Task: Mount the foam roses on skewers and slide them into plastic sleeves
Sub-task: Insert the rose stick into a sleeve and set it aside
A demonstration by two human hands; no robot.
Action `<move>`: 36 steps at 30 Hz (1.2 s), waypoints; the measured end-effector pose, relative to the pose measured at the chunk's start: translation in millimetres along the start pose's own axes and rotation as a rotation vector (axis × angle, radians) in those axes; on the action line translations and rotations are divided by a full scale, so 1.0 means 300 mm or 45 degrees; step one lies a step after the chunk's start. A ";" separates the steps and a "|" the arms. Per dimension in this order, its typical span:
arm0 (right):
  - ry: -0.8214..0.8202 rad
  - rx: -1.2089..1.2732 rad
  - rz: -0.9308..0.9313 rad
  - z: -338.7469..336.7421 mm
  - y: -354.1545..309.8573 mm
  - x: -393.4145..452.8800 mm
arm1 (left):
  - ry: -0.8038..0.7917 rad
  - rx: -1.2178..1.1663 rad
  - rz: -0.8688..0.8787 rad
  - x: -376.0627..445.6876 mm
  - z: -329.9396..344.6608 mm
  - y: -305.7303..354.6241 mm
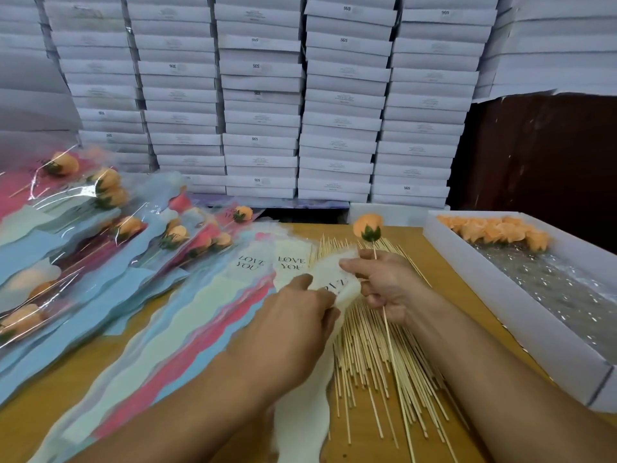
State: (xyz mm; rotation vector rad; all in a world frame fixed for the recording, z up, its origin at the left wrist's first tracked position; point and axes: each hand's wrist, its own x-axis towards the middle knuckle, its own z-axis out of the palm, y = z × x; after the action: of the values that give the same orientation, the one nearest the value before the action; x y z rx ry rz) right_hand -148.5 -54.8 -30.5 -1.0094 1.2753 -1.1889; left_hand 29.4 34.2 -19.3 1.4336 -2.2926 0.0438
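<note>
An orange foam rose [367,227] with green sepals sits on top of a skewer [390,342]. My right hand [384,282] grips that skewer below the flower and also pinches the top edge of a cream plastic sleeve [330,285]. My left hand [293,325] pinches the same sleeve from the left. The sleeve lies over a loose pile of bare skewers [374,355] on the wooden table [40,402]. A fan of empty sleeves [200,312] printed LOVE YOU spreads to the left of my hands.
Finished sleeved roses [100,225] are heaped at the left. A white tray [521,315] at the right holds several loose orange roses [494,230] at its far end. Stacked white boxes [260,95] form a wall behind the table.
</note>
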 end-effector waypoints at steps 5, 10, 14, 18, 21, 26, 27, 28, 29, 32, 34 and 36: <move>0.002 -0.004 -0.032 0.006 -0.006 -0.006 | -0.023 -0.146 -0.107 0.018 -0.017 0.005; -0.124 -0.066 -0.047 0.003 -0.013 -0.027 | -0.038 -0.674 -0.576 0.193 -0.046 -0.044; -0.101 -0.098 -0.030 0.005 -0.016 -0.030 | -0.220 -1.300 -0.871 0.266 -0.014 -0.100; -0.130 -0.083 -0.047 0.002 -0.024 -0.035 | -0.431 -1.856 -0.950 0.278 -0.002 -0.163; -0.177 -0.087 -0.078 -0.003 -0.029 -0.034 | -0.381 -1.878 -0.914 0.271 0.045 -0.194; -0.259 -0.085 -0.097 -0.003 -0.034 -0.034 | -0.143 -2.040 -0.792 0.266 0.096 -0.184; -0.271 -0.087 -0.098 -0.004 -0.033 -0.034 | -0.073 -2.085 -0.755 0.267 0.095 -0.179; -0.279 -0.086 -0.096 -0.003 -0.033 -0.037 | -0.007 -2.122 -0.733 0.270 0.094 -0.177; -0.285 -0.084 -0.095 -0.002 -0.033 -0.037 | 0.054 -2.139 -0.725 0.272 0.094 -0.177; -0.267 -0.044 -0.092 -0.007 -0.038 -0.036 | 0.186 -2.136 -0.729 0.274 0.091 -0.184; -0.205 -0.020 -0.081 -0.015 -0.040 -0.034 | 0.245 -2.094 -0.727 0.270 0.090 -0.185; -0.140 -0.034 -0.091 -0.021 -0.039 -0.031 | 0.286 -1.978 -0.699 0.265 0.098 -0.186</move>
State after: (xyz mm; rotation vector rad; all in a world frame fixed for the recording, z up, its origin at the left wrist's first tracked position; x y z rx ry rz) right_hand -155.0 -46.9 -18.1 -1.1327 1.1803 -1.1568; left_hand 38.1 -66.5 -27.1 0.9291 -0.9793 -1.3082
